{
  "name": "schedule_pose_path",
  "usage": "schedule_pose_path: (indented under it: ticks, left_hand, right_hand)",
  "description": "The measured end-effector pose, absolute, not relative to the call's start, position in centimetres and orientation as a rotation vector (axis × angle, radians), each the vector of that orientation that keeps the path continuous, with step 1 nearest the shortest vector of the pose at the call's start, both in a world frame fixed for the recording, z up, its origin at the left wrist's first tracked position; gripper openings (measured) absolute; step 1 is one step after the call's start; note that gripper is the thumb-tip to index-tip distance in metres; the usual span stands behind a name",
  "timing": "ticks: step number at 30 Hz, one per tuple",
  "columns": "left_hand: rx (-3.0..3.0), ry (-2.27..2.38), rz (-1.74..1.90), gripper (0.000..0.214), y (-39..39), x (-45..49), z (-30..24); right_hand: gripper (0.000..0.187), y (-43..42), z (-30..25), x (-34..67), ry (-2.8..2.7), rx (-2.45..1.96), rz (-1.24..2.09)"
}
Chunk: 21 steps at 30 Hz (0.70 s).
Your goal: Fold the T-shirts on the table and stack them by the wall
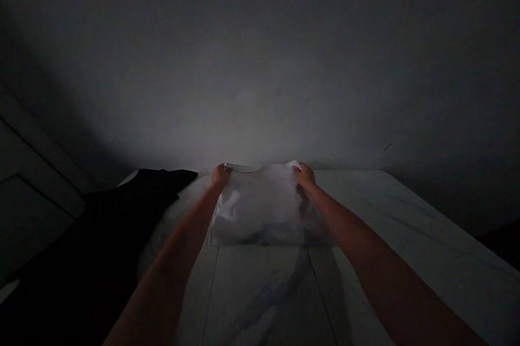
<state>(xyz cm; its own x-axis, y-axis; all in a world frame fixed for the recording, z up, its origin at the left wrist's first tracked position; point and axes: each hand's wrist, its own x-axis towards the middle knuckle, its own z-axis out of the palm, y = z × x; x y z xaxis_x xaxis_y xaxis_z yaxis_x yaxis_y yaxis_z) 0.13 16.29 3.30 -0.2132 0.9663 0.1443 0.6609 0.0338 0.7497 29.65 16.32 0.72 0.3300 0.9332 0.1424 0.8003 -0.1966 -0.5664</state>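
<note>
At the far edge of the white packet (264, 208), the fingers (226, 170) of our left hand (220, 175) are pinched on its far left corner, and those of our right hand (305, 176) are pinched on its far right corner. Both hands grasp the packet's top edge, which is lifted slightly and curls back between them as a thin pale lip. The light is so dim that we cannot count single fingers or tell whether the thumbs lie above or below the edge.

The packet itself looks filmy and pale, with soft folds and a greyer mass showing low inside it. We cannot tell whether it is a plastic bag with something in it or folded cloth. It lies flat on the table (410, 216), about midway across it and near the table's far side, its near edge a straight line across the top.

Our bare forearms run in from the bottom corners of the view and meet the packet at its two far corners, with the left arm crossing over its left side.

Just left of the packet a black garment (122, 216) is spread over the table's left part and hangs off its near left edge. The table top is light, with faint grey veining and seams. Behind it stands a plain grey wall (260, 64), brightest just above the hands.
</note>
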Motion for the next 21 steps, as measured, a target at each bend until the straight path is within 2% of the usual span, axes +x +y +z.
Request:
schedule_pose_path:
  ticks: [6,12,15,18,21]
  left_hand:
    - [1.568,2.169,0.979,0.028,18.3,0.2,-0.8]
    - [1.586,2.344,0.975,0.034,18.2,0.6,-1.5]
    - [1.849,2.413,1.017,0.031,17.9,0.7,-1.1]
    - [2.134,2.275,0.887,0.037,17.9,-0.1,-0.8]
    - [2.136,2.164,0.774,0.042,18.7,-1.8,-1.0]
  right_hand:
    - [0.037,18.4,-2.5,29.8,-1.442,-2.246,0.27]
    - [0.039,18.8,-3.6,29.5,-1.44,-2.289,0.194]
    - [0.036,18.5,-3.5,29.2,-1.492,-2.234,0.024]
    - [0.032,18.1,-3.2,28.4,-1.68,-2.076,-0.17]
    - [0.027,17.9,-2.7,27.0,-1.97,-1.866,-0.191]
